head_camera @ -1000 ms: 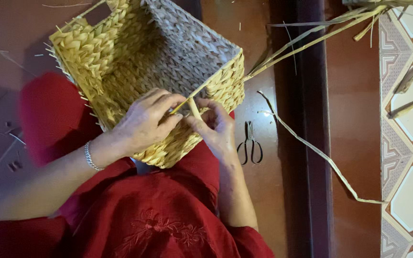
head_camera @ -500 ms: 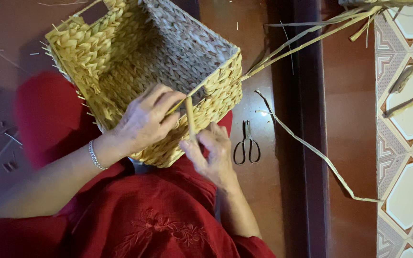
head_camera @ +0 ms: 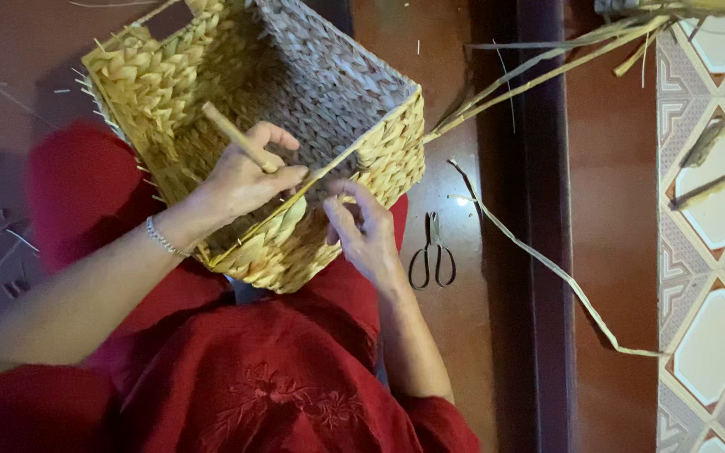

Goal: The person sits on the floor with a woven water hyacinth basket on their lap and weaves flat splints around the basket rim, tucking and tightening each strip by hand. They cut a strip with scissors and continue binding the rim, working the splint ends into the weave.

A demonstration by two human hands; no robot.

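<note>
Left hand (head_camera: 245,180) clamps a stick (head_camera: 237,136) slanting up-left, right hand (head_camera: 362,231) pinches a strand (head_camera: 295,205) running diagonally across the tipped, empty basket (head_camera: 169,75).

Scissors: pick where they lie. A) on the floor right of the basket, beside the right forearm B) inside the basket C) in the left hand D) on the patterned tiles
A: the scissors lie on the brown floor just right of the woven basket and the right hand.

red embroidered garment with short red sleeves; a silver bracelet (head_camera: 162,237) circles the left wrist.
</note>
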